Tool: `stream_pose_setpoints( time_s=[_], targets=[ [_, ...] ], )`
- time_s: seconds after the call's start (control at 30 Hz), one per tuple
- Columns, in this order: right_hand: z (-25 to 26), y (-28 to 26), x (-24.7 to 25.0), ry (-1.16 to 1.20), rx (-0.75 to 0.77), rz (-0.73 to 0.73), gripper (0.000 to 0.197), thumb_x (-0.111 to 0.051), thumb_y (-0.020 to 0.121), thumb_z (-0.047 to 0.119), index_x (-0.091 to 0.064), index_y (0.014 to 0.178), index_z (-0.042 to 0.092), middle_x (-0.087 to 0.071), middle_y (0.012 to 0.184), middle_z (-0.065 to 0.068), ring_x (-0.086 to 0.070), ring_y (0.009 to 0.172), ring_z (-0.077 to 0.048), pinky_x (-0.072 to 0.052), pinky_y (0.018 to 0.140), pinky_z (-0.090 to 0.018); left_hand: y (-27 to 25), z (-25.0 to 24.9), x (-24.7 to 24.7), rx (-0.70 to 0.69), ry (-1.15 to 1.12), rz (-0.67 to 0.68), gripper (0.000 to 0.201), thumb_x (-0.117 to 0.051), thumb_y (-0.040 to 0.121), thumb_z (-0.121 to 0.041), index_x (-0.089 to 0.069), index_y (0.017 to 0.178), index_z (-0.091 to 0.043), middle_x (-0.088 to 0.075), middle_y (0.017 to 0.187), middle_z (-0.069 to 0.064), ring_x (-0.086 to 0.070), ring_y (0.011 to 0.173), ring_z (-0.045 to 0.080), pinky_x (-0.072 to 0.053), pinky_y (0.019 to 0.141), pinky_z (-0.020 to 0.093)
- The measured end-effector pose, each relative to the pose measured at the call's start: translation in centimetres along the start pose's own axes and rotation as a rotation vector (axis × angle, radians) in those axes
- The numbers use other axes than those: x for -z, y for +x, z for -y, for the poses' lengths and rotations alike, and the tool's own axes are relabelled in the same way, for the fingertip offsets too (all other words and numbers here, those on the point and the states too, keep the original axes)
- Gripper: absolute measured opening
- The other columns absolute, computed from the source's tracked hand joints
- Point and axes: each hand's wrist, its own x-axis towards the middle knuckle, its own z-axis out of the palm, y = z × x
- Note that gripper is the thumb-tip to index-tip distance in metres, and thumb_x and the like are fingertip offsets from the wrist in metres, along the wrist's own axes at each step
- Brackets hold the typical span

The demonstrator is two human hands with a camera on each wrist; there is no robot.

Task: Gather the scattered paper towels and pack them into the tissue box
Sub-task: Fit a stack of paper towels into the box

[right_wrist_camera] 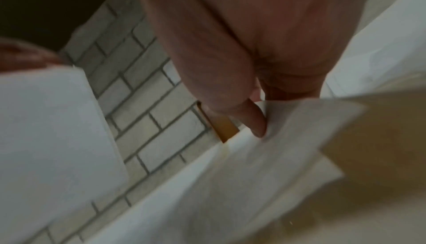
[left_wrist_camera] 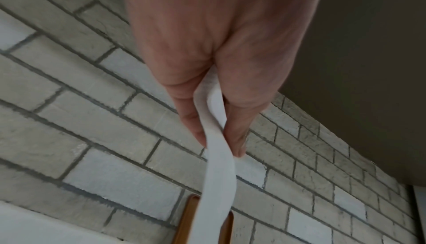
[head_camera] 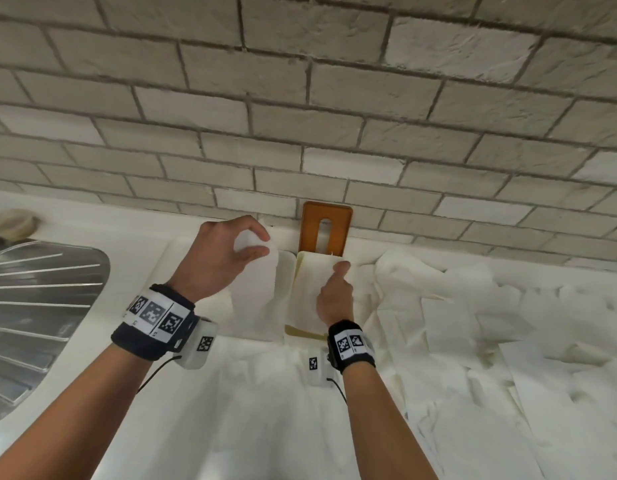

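My left hand [head_camera: 263, 244] is raised near the wall and pinches a folded white paper towel [head_camera: 256, 285] between thumb and fingers; the towel hangs down from it. The left wrist view shows the left hand [left_wrist_camera: 221, 147] holding that paper towel [left_wrist_camera: 221, 180] edge-on. The cream tissue box [head_camera: 290, 330] lies open just right of it, with paper towels [head_camera: 310, 292] inside. My right hand [head_camera: 341, 268] is over the box, and its thumb [right_wrist_camera: 255, 120] pinches the top edge of those paper towels [right_wrist_camera: 253, 166]. The box's brown slotted lid [head_camera: 326, 228] stands against the wall.
Several loose paper towels [head_camera: 473, 323] cover the white counter to the right and in front. A steel sink drainboard [head_camera: 40, 306] is at the left. The grey brick wall [head_camera: 300, 98] rises directly behind the box.
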Motion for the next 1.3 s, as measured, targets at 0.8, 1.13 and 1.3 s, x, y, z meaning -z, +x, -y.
stream_pose_setpoints(
  time_s=[0.8,1.13,1.3],
  targets=[
    [-0.2,-6.7,5.2,0.392,0.459,-0.102,0.014,-0.068,0.105,0.01,-0.067,0.108,0.023,-0.073,0.111,0.009,-0.07,0.108,-0.014,-0.052,0.09,-0.028,5.6,-4.1,-3.8,-0.217,-0.11,0.188,0.033,-0.079,0.095,-0.014,-0.076,0.124,-0.028,-0.071,0.126,-0.01,-0.064,0.118,0.006,-0.048,0.107,0.028],
    [-1.8,0.2,-0.4,-0.34,0.027,0.186,0.052,-0.064,0.101,0.008,-0.044,0.147,-0.006,-0.053,0.149,-0.023,-0.053,0.139,-0.039,-0.047,0.111,-0.04,-9.6,3.3,-10.0,0.236,-0.104,0.157,0.002,-0.075,0.096,-0.025,-0.074,0.096,-0.026,-0.075,0.083,-0.011,-0.071,0.081,0.007,-0.061,0.082,0.038],
    [-1.7,-0.7,-0.9,-0.568,0.041,0.248,0.067,-0.06,0.106,0.014,-0.025,0.161,-0.003,-0.044,0.154,-0.026,-0.053,0.139,-0.043,-0.047,0.111,-0.044,-15.6,7.4,-13.4,0.536,0.225,0.526,0.052,-0.052,0.1,-0.068,-0.046,0.135,-0.03,-0.071,0.107,0.005,-0.065,0.111,0.033,-0.051,0.098,0.047]
  ],
)
